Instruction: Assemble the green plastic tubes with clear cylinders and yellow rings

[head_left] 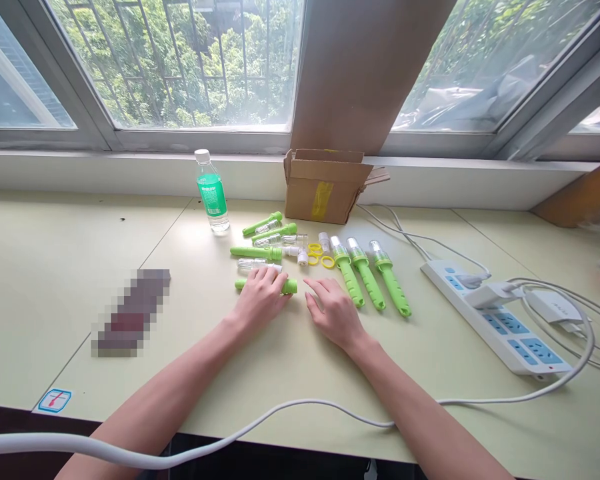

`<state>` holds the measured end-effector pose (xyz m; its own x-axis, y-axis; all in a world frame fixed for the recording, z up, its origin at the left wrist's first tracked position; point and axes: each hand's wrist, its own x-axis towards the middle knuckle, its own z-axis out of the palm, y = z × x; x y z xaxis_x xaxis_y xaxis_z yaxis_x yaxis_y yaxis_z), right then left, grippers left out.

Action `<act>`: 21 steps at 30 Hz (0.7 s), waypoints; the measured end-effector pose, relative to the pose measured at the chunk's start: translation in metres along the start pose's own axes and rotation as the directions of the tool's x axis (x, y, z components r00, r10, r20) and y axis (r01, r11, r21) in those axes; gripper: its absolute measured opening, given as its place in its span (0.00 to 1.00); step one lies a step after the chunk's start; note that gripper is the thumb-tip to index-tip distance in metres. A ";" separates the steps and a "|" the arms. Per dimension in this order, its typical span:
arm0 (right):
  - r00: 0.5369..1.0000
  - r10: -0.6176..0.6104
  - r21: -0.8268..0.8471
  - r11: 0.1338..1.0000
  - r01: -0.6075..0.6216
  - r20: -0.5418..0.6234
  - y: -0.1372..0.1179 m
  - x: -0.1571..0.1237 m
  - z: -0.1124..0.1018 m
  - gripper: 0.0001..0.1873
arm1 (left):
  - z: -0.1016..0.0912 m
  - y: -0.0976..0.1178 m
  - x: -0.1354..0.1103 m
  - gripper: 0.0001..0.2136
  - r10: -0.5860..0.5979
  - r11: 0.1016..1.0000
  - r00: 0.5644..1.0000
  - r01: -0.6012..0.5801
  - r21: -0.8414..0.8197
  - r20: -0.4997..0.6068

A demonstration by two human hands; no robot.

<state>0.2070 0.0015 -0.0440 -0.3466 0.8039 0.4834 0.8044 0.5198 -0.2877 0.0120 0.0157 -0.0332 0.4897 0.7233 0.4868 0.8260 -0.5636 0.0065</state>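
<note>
My left hand (261, 298) lies on a green handle (289, 286) that rests flat on the pale desk (80, 267), fingers draped over it. Just to the right, my right hand (334, 308) rests flat on the desk with fingers spread, holding nothing. Beyond the hands lie more green handles (257, 253), clear caps (253, 264), white parts (303, 257) and yellow rings (328, 262). Three assembled green tools with clear heads (369, 277) lie side by side right of my right hand.
A water bottle with a green label (213, 193) and an open cardboard box (325, 185) stand near the window sill. A white power strip (500, 320) with plugs and cables lies at the right. A white cable (280, 410) crosses the front edge.
</note>
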 end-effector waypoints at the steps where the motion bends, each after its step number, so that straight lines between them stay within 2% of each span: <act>1: 1.000 0.002 -0.001 1.000 -0.002 0.001 0.000 0.000 0.000 0.17 | -0.001 0.001 0.000 0.11 0.010 1.000 1.000 -0.010 -0.002 -0.020; 11: 1.000 0.017 -0.009 1.000 -0.017 0.004 0.001 -0.001 0.001 0.17 | -0.009 0.006 0.003 0.10 0.072 0.994 0.978 -0.087 -0.070 -0.195; 21: 1.000 0.026 -0.050 0.998 -0.026 0.007 0.003 0.000 0.002 0.19 | -0.017 0.007 0.001 0.12 0.014 0.983 0.914 -0.088 -0.164 -0.405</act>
<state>0.2085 0.0031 -0.0466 -0.3290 0.8192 0.4697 0.8363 0.4838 -0.2581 0.0138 0.0057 -0.0180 0.3467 0.4919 0.7987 0.7230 -0.6826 0.1065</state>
